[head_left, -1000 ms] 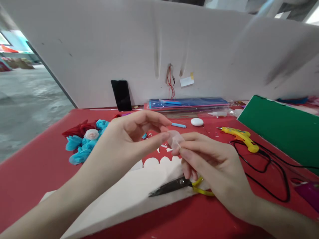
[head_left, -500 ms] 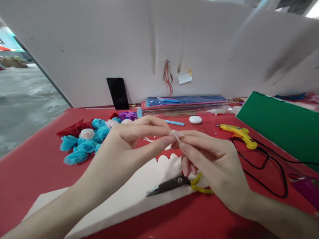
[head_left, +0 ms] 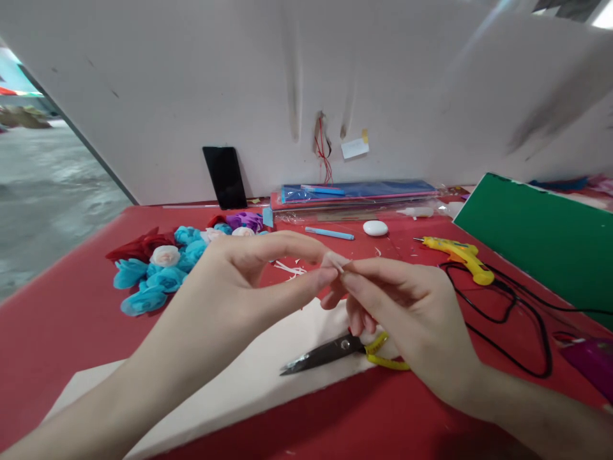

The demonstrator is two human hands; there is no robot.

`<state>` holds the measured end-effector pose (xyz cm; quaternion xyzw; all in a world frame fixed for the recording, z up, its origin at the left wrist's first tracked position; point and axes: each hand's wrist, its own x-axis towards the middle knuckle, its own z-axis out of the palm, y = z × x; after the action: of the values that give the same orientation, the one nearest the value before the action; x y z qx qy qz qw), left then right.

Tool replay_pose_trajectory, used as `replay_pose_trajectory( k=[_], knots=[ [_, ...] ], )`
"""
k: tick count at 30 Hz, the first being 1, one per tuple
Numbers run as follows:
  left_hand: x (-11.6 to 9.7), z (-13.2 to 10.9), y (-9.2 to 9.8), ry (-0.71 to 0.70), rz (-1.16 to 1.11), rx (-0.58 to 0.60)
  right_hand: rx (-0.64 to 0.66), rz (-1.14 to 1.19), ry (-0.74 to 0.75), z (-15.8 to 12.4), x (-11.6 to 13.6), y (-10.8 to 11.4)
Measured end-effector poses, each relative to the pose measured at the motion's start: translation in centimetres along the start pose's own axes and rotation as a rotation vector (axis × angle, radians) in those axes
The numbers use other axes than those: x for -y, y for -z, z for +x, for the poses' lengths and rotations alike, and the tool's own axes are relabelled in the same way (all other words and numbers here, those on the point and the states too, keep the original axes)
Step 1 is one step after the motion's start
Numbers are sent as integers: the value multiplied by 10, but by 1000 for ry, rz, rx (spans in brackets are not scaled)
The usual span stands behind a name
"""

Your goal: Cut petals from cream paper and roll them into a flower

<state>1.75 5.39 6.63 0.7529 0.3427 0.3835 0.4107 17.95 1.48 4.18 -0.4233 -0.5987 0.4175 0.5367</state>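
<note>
Small pale pinkish-white piece (head_left: 335, 259), thin, filmy, narrow whitish fold or strip near right fingers, held above white sheet (head_left: 230, 383); left hand (head_left: 244, 291) pinching its left edge, right hand (head_left: 412, 313) pinching the narrow part

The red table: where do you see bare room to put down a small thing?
Two patches: the red table left of the flowers, and its near strip between the white sheet and the right forearm. It is crowded at the back, around the plastic pack, and on the right, around the glue gun.
</note>
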Motion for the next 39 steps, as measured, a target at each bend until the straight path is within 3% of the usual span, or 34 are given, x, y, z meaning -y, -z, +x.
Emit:
replay_pose_trajectory(
  k=[16,22,28,39],
  knots=[
    [-2,-2,-1,-46,126,-152,10,134,-75,0,0,-2],
    [-1,-4,-2,29,45,-241,15,147,-102,-1,5,-3],
    [1,-3,-2,25,0,-136,11,121,-105,-1,4,-3],
    [7,0,-7,38,-85,-127,15,75,-95,-3,4,-1]
  ],
)
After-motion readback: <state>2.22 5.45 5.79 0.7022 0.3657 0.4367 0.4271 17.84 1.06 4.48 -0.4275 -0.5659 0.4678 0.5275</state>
